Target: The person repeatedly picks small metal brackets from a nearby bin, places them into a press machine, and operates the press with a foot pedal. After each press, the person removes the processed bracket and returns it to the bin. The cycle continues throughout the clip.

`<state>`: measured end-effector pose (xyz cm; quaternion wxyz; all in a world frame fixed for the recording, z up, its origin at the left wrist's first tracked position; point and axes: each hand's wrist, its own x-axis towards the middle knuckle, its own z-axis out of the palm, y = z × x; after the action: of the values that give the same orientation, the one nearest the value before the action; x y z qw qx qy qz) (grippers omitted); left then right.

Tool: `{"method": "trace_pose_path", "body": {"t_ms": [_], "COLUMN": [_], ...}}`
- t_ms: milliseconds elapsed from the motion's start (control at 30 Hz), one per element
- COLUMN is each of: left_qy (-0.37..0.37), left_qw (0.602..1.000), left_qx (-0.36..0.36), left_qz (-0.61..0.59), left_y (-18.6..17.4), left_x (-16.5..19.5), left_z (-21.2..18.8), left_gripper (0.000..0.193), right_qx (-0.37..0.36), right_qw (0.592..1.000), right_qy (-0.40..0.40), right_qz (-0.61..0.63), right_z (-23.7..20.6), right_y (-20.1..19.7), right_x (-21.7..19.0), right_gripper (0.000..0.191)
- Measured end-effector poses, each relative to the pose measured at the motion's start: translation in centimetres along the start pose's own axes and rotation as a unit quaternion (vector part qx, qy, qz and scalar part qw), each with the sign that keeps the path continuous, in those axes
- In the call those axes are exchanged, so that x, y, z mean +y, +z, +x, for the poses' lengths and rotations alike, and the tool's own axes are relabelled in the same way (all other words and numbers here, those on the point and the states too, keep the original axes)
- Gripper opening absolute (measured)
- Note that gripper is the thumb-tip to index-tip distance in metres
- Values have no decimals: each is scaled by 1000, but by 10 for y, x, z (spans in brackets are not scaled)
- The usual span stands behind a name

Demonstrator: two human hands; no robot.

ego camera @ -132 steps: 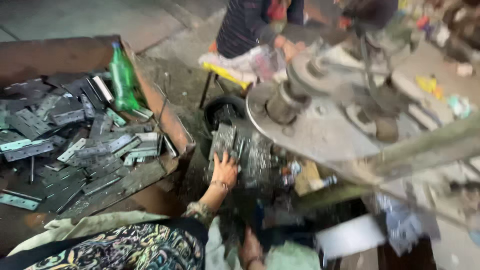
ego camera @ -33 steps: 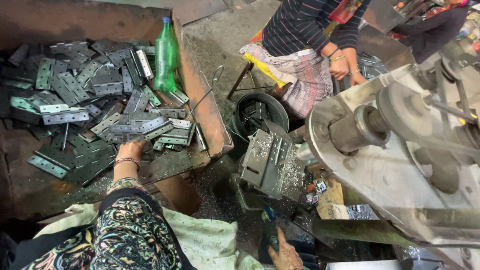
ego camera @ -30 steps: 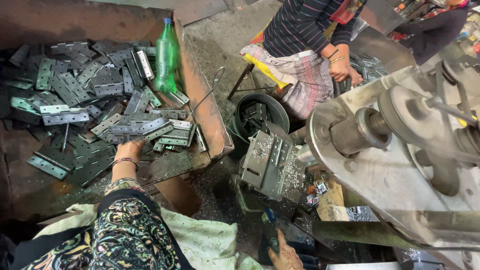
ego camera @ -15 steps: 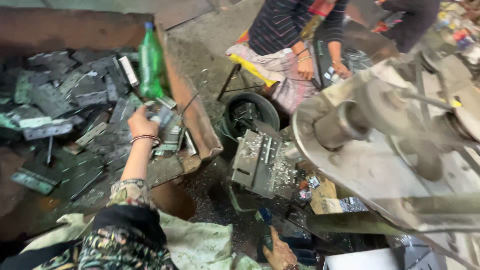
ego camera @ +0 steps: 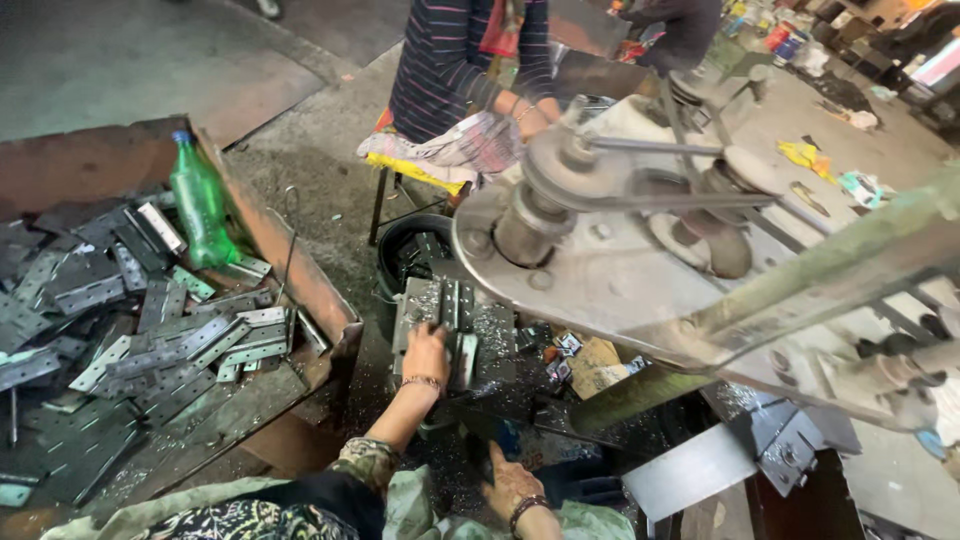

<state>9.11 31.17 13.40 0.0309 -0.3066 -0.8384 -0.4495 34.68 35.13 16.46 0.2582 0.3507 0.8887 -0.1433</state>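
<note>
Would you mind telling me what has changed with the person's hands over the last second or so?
The left hand has left the perforated metal strips in the rusty tray and moved right, onto the metal pieces on the small work plate under the machine. Whether it carried a strip across cannot be told. The right hand stays low, and the green bottle remains in the tray.

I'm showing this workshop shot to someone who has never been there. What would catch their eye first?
Probably the big grey belt-driven machine filling the right half, its pulley wheel at centre. Next, the rusty bin on the left heaped with flat metal hinge plates, a green plastic bottle standing among them. Low in the middle, the left hand rests on plates beneath the machine.
</note>
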Motion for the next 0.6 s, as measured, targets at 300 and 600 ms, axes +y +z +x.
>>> {"method": "trace_pose_path", "body": {"t_ms": [300,600], "left_qy": [182,225], "left_qw": [957,893], "left_qx": [-140,-206], "left_qz": [176,332], "left_y": [-6,9], "left_x": [28,8], "left_z": [-73,-75], "left_gripper": [47,53], "right_qx": [-4,3], "right_qw": [1000,1000], "right_qy": [-8,-9], "right_qz": [12,8], "right_z": [-7,-7], "right_y": [-7,-6], "right_x": [-10,-9], "right_gripper": [82,86]}}
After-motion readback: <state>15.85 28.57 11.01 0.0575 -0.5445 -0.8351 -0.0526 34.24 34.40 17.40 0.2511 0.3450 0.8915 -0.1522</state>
